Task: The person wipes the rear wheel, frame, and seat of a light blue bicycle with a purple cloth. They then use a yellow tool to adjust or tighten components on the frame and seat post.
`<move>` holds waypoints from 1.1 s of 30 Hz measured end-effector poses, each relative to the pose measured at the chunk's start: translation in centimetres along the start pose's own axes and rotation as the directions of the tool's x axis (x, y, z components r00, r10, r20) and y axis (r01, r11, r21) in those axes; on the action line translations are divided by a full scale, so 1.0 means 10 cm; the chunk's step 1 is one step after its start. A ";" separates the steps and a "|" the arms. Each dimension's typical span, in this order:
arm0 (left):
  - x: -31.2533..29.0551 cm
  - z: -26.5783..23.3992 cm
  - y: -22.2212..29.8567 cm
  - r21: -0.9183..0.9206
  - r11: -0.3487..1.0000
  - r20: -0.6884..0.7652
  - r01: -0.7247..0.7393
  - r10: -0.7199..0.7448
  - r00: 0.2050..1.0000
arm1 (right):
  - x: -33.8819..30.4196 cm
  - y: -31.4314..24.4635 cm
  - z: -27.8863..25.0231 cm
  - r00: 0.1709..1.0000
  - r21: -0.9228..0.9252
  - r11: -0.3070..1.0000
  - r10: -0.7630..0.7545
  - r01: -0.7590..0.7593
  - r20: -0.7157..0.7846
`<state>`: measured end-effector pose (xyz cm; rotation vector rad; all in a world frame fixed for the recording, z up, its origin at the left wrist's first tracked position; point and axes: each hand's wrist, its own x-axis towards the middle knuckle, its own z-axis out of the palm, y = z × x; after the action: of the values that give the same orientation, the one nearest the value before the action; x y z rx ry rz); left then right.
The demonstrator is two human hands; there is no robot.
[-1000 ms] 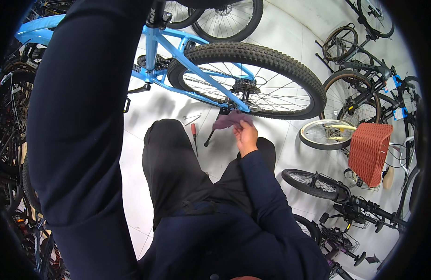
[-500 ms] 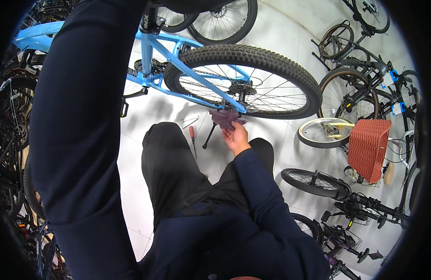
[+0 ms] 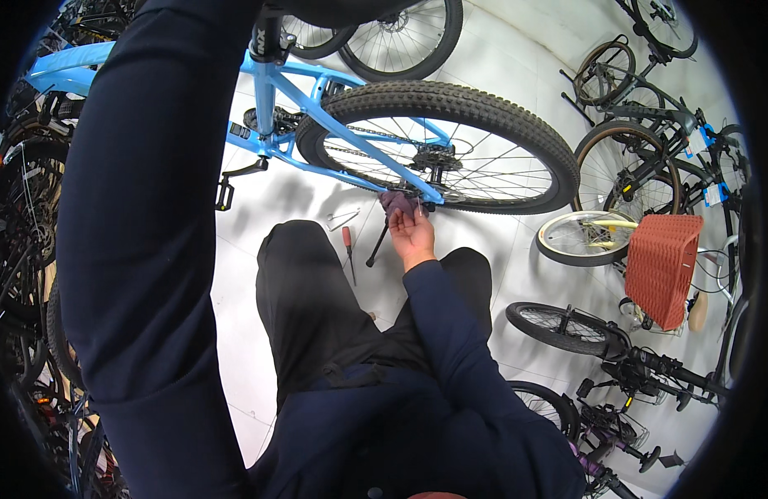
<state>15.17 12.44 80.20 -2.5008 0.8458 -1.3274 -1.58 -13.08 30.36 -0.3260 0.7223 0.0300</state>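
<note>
From where I stood, the person's right hand, palm up, had its fingers closed on a purple cloth at the rear end of the blue frame, beside the rear wheel and just above the black kickstand. The left sleeve stretched forward, well apart from the right arm; the left hand was out of sight, so I couldn't tell what it held. On the pale floor, near one knee, lay a red-handled screwdriver and silvery tools.
</note>
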 end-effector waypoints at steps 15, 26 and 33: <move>-0.02 0.03 -0.04 0.016 0.998 -0.065 -0.066 0.067 0.996 | -0.34 0.17 0.27 0.986 -0.063 0.998 0.016 -0.006 0.166; -0.02 -0.11 0.09 -0.189 0.966 -0.001 0.176 -0.180 0.984 | -0.28 0.13 0.40 0.994 -0.173 0.985 0.020 0.000 0.112; -0.05 -0.16 0.14 -0.194 0.956 0.039 0.221 -0.218 0.975 | -0.45 0.04 0.35 0.974 -0.218 0.961 -0.129 0.169 0.186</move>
<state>13.15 11.69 80.20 -2.8275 0.7462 -1.3441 -2.72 -11.23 35.66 -0.5957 0.5231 -0.0013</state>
